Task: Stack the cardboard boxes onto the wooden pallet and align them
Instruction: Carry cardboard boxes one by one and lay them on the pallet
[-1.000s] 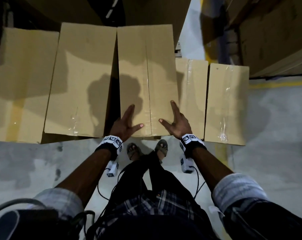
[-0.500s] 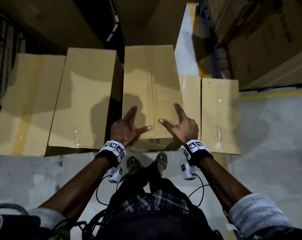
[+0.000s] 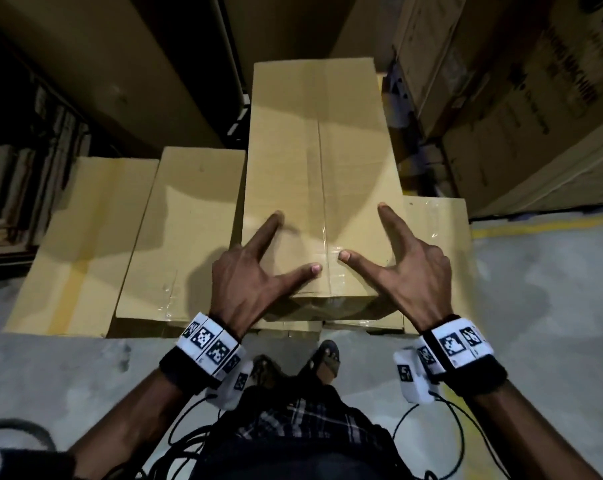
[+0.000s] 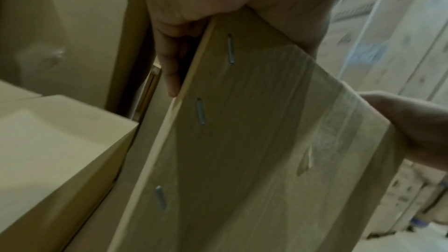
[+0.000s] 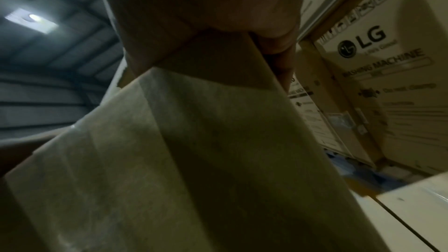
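Both hands clamp the near end of one long cardboard box (image 3: 319, 174), raised above the row. Left hand (image 3: 248, 275) on the near-left corner, right hand (image 3: 410, 271) on the near-right corner; thumbs lie on the top face and almost meet at the taped seam, index fingers point along the top. The left wrist view shows the other fingers curled round the box edge beside a line of staples (image 4: 201, 110); the right wrist view shows the same grip on the taped end face.

The box's long axis runs straight away from the person, far end out toward the dark shelving. Hands are level with each other, neither nearer.

Below lie more boxes flat on the floor: two to the left (image 3: 185, 230), (image 3: 85, 244), one to the right (image 3: 438, 237), another partly hidden under the held box. The pallet itself is not visible, so whether these boxes sit on it is unclear.

Judgement: the box needs lowering with its long sides parallel to its neighbours, near end flush with theirs.
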Motion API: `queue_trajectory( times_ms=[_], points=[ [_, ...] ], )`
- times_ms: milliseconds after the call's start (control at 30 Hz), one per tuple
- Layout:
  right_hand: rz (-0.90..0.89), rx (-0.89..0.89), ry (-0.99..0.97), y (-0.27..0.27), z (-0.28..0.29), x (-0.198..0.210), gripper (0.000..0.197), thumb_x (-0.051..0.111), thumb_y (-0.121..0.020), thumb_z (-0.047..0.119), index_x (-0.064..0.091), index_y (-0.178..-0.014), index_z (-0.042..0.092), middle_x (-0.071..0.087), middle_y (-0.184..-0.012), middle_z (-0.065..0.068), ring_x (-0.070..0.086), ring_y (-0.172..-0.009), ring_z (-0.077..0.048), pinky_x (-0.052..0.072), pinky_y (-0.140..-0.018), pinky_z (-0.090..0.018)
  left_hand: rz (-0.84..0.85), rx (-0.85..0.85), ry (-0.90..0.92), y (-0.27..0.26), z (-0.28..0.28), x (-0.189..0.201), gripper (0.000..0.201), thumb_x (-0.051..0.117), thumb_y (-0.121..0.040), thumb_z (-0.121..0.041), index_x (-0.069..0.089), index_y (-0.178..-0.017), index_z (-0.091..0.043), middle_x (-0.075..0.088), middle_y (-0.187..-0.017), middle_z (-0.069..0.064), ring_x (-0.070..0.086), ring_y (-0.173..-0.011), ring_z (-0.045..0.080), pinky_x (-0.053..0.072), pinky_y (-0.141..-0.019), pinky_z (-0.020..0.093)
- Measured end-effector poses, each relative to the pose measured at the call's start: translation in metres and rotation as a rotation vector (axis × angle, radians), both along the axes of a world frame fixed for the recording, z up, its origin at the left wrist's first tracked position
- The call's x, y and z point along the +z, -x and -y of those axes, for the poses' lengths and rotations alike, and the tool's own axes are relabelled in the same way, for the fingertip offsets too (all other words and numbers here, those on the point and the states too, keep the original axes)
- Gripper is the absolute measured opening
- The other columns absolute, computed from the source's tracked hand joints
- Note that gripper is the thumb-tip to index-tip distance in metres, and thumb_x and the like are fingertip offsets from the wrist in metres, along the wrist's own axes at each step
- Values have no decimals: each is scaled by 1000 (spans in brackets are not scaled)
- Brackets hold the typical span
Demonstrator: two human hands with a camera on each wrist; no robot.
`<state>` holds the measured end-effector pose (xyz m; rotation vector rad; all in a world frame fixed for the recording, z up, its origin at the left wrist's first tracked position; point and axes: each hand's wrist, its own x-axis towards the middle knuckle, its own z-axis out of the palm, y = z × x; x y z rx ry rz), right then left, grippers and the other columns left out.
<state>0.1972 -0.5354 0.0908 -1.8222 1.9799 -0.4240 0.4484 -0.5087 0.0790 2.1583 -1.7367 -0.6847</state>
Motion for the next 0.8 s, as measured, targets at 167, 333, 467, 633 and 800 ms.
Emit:
queue_trajectory(
  times_ms=[167, 333, 467, 633, 800],
  points=[
    [-1, 37, 76, -21, -20, 49, 105, 45, -65, 104, 23, -156, 55, 69, -83, -2, 66, -86, -25, 55, -91, -41, -91, 56, 88, -20, -32, 41, 111, 50, -58, -106, 16, -155, -63, 62, -142, 7, 58, -129, 29, 44, -113, 53],
    [43, 111, 170, -83, -46, 82, 105, 51, -66, 100, 26, -157, 53, 75, -112, -6, 68, -93, -26, 52, -94, -39, -111, 128, 177, -73, -70, 68, 113, 51, -57, -105, 16, -155, -62, 63, -139, 8, 59, -126, 29, 50, -106, 53],
    [64, 168, 190, -156, -74, 101, 107, 53, -65, 100, 26, -157, 53, 73, -115, -9, 66, -105, -31, 49, -96, -42, -70, 195, 269, -139, -111, 85, 112, 52, -59, -103, 19, -157, -59, 69, -117, 11, 62, -107, 25, 53, -95, 40],
    [104, 296, 214, -270, -112, 110, 105, 59, -67, 93, 26, -158, 51, 72, -110, -9, 66, -95, -27, 49, -97, -42, -45, 328, 353, -239, -177, 96, 111, 57, -58, -102, 24, -156, -59, 71, -112, 11, 65, -104, 26, 56, -90, 40],
    [172, 462, 226, -384, -153, 107, 107, 56, -66, 97, 23, -158, 53, 72, -103, -7, 64, -79, -21, 48, -83, -30, 37, 482, 397, -334, -253, 102, 110, 57, -60, -100, 28, -156, -55, 69, -103, 9, 63, -95, 23, 56, -84, 37]
  ],
)
